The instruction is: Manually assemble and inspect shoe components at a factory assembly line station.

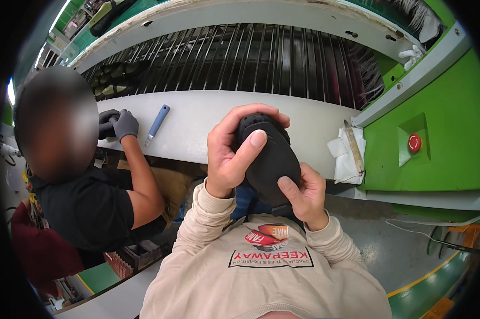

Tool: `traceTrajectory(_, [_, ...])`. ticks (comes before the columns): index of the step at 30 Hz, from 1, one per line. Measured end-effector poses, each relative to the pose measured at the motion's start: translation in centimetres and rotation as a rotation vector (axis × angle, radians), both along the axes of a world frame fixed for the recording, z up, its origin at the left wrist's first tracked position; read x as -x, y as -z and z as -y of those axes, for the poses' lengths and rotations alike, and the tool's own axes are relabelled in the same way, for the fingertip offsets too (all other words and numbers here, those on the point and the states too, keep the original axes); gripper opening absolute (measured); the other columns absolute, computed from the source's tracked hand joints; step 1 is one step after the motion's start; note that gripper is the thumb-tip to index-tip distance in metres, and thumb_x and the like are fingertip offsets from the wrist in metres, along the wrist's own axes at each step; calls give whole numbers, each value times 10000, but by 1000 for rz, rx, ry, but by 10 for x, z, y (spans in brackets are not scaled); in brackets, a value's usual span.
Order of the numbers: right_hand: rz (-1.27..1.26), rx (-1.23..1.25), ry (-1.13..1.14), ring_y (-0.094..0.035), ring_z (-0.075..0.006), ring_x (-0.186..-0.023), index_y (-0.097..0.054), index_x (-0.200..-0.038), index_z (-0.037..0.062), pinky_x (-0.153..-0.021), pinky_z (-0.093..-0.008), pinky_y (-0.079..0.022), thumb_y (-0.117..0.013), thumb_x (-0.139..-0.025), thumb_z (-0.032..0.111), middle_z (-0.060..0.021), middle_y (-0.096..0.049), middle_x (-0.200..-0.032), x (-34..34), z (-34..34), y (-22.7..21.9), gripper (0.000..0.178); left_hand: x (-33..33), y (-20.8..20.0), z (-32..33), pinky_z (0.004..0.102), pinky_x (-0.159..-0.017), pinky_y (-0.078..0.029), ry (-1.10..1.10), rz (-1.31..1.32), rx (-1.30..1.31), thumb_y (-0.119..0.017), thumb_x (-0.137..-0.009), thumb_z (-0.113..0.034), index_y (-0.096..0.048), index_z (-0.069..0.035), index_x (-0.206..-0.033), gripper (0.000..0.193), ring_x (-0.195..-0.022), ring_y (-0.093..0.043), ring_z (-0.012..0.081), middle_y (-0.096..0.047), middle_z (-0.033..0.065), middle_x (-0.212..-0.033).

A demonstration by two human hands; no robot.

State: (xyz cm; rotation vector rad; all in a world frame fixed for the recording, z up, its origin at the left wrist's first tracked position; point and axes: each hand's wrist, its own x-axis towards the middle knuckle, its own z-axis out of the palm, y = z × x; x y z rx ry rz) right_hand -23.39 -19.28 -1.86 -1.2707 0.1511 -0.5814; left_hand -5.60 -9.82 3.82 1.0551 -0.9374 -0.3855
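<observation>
Both my hands hold a black shoe sole (272, 162) above the near edge of the white table, its smooth flat face turned up toward me. My left hand (232, 151) is closed around its far end, thumb pressed on the flat face and fingers curled over the top, where a bumpy dark rim shows. Closer to me, my right hand (308, 194) grips the right side of the near end, with the thumb lying on the face. The underside and most of the right fingers are hidden.
At left sits a co-worker in a black shirt with grey-gloved hands (124, 125). A blue-handled knife (157, 125) lies on the white table (189, 122). Rollers (240, 58) run behind, carrying dark sandals (115, 87). At right are a wooden-handled tool (354, 146), white paper (341, 167) and a red button (415, 142).
</observation>
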Motion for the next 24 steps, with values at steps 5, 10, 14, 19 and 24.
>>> traceTrajectory(5, [4, 0, 6, -634, -73, -902, -731, -1225, -56, -788, -239, -507, -774, -1087, 147, -29, -745, -1045, -1, 0, -2, 249, 2, -1, 0, 406, -974, -632, -1, -18, -8, -669, -1044, -159, -679, 75, -1336, 374, -1075, -773, 264, -792, 220, -1205])
traceTrajectory(10, [10, 10, 3, -629, -74, -889, -731, -1191, -56, -778, -240, -503, -775, -1083, 135, -44, -751, -1043, -1, 1, 0, 224, 4, -2, -2, 398, -963, -636, -8, -58, -13, -679, -1039, -161, -688, 75, -1326, 372, -1069, -773, 254, -793, 217, -1208])
traceTrajectory(14, [5, 17, -8, -630, -76, -886, -724, -1173, -56, -772, -242, -504, -774, -1082, 131, -48, -753, -1054, 0, 1, 1, 214, 7, -1, -3, 394, -959, -637, -20, -68, -13, -687, -1034, -155, -690, 74, -1321, 367, -1062, -773, 250, -795, 214, -1205])
traceTrajectory(19, [-106, 180, 20, -638, -74, -820, -740, -1062, -35, -740, -251, -517, -774, -1068, 122, -48, -757, -918, -5, 13, -10, 161, 11, 0, -1, 381, -954, -630, -46, -53, -6, -692, -1022, -141, -709, 69, -1298, 348, -1052, -775, 242, -803, 203, -1190])
traceTrajectory(24, [-57, 436, 215, -706, -118, -765, -744, -992, -13, -709, -281, -552, -792, -1056, 141, -76, -763, -841, -19, 30, -71, 174, 24, -5, -7, 446, -1009, -615, -62, 103, -78, -689, -1009, -223, -703, 98, -1271, 414, -1094, -769, 322, -785, 266, -1190])
